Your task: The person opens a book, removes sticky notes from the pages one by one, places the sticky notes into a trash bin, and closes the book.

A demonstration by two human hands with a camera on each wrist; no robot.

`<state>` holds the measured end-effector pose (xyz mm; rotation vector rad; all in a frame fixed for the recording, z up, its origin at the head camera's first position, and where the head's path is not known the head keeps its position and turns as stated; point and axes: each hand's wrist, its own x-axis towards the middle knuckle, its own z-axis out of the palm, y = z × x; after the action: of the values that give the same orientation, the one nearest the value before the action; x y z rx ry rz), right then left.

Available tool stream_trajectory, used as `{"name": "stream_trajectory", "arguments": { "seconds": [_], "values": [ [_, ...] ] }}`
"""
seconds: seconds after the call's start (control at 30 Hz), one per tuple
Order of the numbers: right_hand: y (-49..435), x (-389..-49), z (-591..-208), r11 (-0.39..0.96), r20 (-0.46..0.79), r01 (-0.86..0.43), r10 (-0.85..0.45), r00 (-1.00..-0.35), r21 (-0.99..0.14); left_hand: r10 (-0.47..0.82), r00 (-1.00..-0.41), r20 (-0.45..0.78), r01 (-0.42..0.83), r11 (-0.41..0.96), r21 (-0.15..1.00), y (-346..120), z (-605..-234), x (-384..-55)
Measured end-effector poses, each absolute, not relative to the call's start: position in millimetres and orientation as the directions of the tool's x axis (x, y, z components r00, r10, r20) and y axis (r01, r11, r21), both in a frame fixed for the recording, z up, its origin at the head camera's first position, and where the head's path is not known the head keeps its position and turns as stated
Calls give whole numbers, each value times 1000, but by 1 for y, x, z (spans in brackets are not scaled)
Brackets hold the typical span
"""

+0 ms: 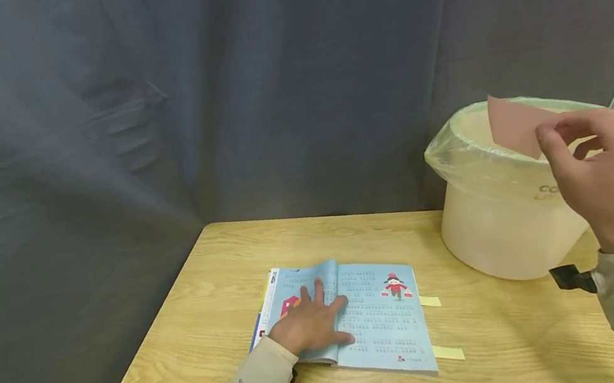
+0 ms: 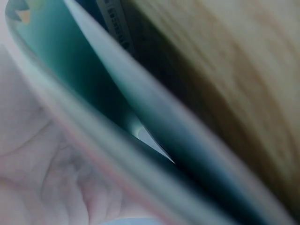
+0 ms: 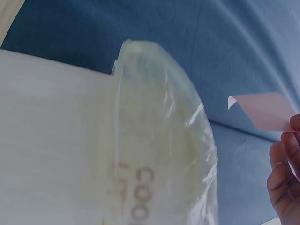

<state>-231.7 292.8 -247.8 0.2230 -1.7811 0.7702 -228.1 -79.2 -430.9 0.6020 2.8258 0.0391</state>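
Observation:
An open book (image 1: 379, 328) with pale blue pages lies on the table. Across its left page and the fold, my left hand (image 1: 311, 324) rests with the fingers spread; in the left wrist view the palm (image 2: 56, 183) is beside curved pages. Between thumb and fingertips, my right hand (image 1: 611, 163) pinches a pink slip of paper (image 1: 515, 123) above the rim of a white bin (image 1: 504, 226). The slip's free end curls in the right wrist view (image 3: 265, 110). A thin translucent liner bag (image 1: 445, 153) drapes over the bin's rim.
Two yellow sticky tabs (image 1: 447, 353) stick out from the book's right edge. The wooden table (image 1: 223, 251) runs back to a dark grey-blue curtain (image 1: 295, 91). The bin occupies the table's back right corner.

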Motion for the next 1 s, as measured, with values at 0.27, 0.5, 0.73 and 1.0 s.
{"name": "stream_trajectory", "arguments": {
  "seconds": [0.27, 0.5, 0.73, 1.0],
  "values": [
    [308, -253, -236, 802, 841, -337, 342, -419, -494, 382, -891, -245, 376, 924, 73, -83, -430, -230],
    [328, -276, -234, 744, 752, -257, 460, -472, -616, 383, -893, -235, 371, 924, 93, -81, -433, -231],
    [343, -286, -244, 776, 725, -166, 457, -515, -608, 386, -893, -233, 374, 923, 94, -74, -432, -232],
    [355, -288, -248, 812, 555, 68, 454, -697, -580, 390, -889, -240, 376, 921, 101, -71, -431, -231]
  ]
}}
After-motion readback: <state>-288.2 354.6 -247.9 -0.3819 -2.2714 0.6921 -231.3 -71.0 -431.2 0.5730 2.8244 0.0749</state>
